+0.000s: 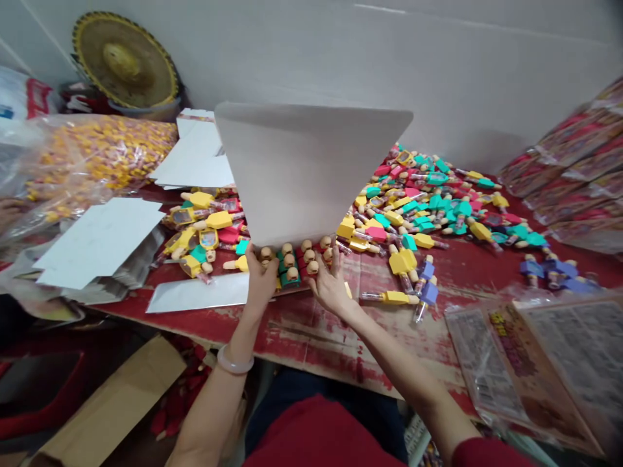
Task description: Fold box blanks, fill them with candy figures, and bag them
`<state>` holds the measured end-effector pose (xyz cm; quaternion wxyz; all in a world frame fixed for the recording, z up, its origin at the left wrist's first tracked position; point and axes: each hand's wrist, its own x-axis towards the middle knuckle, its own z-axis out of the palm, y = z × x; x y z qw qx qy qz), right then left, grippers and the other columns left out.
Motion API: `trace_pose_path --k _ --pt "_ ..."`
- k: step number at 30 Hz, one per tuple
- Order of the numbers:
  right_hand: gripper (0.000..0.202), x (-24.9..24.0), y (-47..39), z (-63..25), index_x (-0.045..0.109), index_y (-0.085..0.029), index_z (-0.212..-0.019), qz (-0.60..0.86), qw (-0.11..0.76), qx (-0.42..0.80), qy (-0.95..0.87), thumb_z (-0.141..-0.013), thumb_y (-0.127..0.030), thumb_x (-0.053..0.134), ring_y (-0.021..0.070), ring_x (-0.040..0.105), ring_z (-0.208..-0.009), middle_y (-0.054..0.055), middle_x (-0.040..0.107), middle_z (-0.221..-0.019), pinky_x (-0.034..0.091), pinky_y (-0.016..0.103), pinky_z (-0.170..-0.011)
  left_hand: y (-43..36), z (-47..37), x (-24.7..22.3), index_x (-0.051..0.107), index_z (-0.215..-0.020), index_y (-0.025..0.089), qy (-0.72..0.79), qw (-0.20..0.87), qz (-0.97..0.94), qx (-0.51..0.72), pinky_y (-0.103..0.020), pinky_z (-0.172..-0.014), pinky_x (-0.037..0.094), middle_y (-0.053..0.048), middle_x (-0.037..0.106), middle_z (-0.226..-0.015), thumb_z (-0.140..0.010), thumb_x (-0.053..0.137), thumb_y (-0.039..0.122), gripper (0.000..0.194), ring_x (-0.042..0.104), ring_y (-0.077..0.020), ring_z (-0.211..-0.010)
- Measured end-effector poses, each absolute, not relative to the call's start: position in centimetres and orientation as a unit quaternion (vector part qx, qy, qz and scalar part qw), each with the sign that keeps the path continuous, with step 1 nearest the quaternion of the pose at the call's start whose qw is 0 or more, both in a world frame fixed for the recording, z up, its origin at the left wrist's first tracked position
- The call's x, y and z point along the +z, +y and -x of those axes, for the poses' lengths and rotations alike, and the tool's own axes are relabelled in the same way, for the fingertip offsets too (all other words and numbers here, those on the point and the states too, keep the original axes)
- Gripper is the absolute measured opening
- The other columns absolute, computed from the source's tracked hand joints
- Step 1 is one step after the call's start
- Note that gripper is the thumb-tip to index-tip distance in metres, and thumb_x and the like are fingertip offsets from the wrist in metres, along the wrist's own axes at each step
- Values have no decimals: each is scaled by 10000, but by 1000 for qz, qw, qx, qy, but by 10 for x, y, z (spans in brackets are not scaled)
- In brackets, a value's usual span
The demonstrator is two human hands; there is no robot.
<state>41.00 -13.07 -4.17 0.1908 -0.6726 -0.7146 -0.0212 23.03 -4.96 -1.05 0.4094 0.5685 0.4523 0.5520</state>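
An open box with a tall white lid (311, 168) stands upright at the middle of the table. In its low front part, small toys with round tan tops (289, 261) lie in rows, with green, red and yellow bodies. My left hand (261, 275) is at the left end of the rows, fingers curled round the box edge and the end toys. At the right end, my right hand (329, 282) has its fingers spread over the toys and the box edge. Whether it grips a toy is hard to make out.
Piles of colourful toys (428, 201) lie right and left of the box. White card sheets (102, 240) are stacked left, before a bag of yellow pieces (107, 152). Plastic-wrapped packages (535, 363) lie at right. A person's hand (10, 211) shows at far left.
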Motion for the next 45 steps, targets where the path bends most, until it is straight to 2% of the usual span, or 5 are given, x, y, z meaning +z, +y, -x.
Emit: trace_pose_path --k 6,12,20,29,45 --pt "766 -39 -135 -425 279 -75 -1625 604 267 -5 -751 -951 -282 579 344 -141 -1591 157 395 -1627 191 643 -1278 -49 -232 -9 387 -1428 206 446 412 -565 560 -394 -1208 327 -117 519 -1384 -805 626 216 667 498 -231 -1313" --pt "756 -41 -180 -443 180 -252 -1663 566 437 -49 -697 -980 -132 482 277 297 -1557 124 385 -1636 383 560 -1222 -48 -232 -11 386 -1436 212 453 408 -561 559 -392 -1203 342 -113 514 -1397 -805 637 220 679 506 -232 -1307" --pt "530 -126 -243 -438 439 -201 -1501 693 323 -99 -637 -976 -134 468 340 356 -1512 163 546 -1490 296 709 -1176 -47 -233 -11 387 -1432 215 455 413 -556 560 -383 -1195 353 -104 537 -1362 -813 609 193 658 524 -218 -1289" --pt "539 -169 -254 -430 337 -191 -1558 754 260 -77 -598 -1023 -231 391 339 361 -1490 208 413 -1589 242 704 -1175 -52 -235 -10 412 -1409 216 473 402 -542 567 -405 -1217 319 -111 525 -1374 -802 613 202 640 496 -237 -1321" --pt "464 -161 -258 -441 490 -184 -1406 782 366 -135 -485 -971 -347 468 327 500 -1191 171 607 -1297 387 539 -1021 -46 -235 -12 398 -1389 190 453 416 -546 569 -426 -1196 341 -133 521 -1370 -770 626 217 660 516 -244 -1290"
